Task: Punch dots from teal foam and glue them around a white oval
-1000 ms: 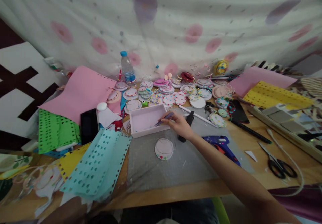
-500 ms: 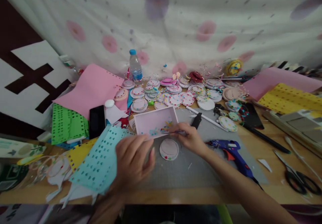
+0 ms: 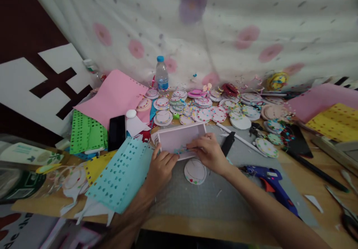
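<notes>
A shallow white box sits on the grey mat, with small colourful bits along its near side. My left hand holds the box by its near left corner, fingers bent over the wall. My right hand reaches over the near right wall, fingers pinched around a slim, tweezer-like tool, mostly hidden by the fingers, its tip among the bits. Just below the box lies a white paper disc with a smaller round on it and a few red and green bits at its lower edge.
Decorated paper discs crowd the back, beside a water bottle. A blue glue gun, black cutter and scissors lie right. Punched blue sheet and phone lie left.
My left hand has moved from hovering in front of the box to its near left corner and closed on it. My right hand stays at the bits. The view has shifted left.
</notes>
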### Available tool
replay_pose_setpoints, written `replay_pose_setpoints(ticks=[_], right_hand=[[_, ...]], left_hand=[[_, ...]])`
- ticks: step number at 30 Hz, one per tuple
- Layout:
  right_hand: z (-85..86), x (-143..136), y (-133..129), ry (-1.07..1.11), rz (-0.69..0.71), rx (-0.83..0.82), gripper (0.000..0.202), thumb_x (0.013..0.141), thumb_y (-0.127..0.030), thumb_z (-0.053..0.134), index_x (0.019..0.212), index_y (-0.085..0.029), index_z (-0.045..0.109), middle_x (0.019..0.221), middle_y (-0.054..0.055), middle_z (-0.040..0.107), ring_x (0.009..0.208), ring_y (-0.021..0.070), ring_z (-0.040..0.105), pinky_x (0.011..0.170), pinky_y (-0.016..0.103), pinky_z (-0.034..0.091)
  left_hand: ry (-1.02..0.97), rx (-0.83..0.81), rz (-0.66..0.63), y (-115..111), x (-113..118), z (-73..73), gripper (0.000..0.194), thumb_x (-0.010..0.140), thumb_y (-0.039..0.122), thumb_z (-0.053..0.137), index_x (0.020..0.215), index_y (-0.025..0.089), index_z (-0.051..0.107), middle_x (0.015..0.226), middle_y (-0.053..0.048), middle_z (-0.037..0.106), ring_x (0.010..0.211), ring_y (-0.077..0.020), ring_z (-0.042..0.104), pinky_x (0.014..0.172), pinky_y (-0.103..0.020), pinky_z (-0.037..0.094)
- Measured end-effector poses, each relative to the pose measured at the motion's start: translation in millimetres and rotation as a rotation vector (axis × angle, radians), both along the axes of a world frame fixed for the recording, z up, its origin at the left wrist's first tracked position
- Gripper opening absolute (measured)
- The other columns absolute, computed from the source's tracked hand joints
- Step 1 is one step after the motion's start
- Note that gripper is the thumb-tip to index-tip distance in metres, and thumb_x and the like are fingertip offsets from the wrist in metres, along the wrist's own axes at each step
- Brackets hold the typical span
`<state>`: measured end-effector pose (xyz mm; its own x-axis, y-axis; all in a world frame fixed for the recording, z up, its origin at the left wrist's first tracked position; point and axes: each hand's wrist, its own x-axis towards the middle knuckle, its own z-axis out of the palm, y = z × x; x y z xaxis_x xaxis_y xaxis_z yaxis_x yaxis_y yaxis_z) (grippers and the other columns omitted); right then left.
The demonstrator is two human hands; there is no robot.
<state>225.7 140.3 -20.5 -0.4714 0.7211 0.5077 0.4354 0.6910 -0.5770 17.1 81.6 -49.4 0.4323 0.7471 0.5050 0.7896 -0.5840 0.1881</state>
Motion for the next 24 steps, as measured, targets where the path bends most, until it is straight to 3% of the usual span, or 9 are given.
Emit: replay_pose_setpoints(ticks=[10, 19, 24], right_hand=[[-2.6, -2, 5, -0.007, -0.017, -0.032, 0.016, 0.083, -0.009, 0.058, 0.087, -0.021, 0.068, 0.079, 0.001, 0.073, 0.073, 0.0164, 0.065, 0.08, 0.038, 0.032], [27.2, 16, -8, 0.294, -0.147, -0.197, 0.008, 0.083, -0.02, 0.063, 0.085, -0.024, 0.07, 0.085, 0.002, 0.074, 0.083, 0.0209, 0.065, 0.078, 0.038, 0.046], [36.9, 33, -16, 0.27, -0.196, -0.138, 0.007, 0.084, -0.023, 0.063, 0.085, -0.024, 0.07, 0.086, 0.003, 0.074, 0.082, 0.0217, 0.065, 0.077, 0.039, 0.044]], left_hand=[[-0.027, -0.005, -0.018, 3, -1, -0.6, 0.032, 0.09, 0.008, 0.037, 0.1, 0.016, 0.066, 0.082, -0.004, 0.071, 0.079, -0.0182, 0.059, 0.111, -0.054, 0.022], [0.021, -0.014, 0.003, 3, -1, 5.8, 0.03, 0.086, 0.004, 0.043, 0.101, 0.016, 0.067, 0.084, -0.003, 0.072, 0.084, -0.0199, 0.059, 0.11, -0.053, 0.024], [0.057, 0.027, -0.022, 6, -3, 9.7, 0.032, 0.085, 0.003, 0.042, 0.101, 0.015, 0.067, 0.084, -0.003, 0.072, 0.083, -0.0198, 0.06, 0.109, -0.051, 0.026]])
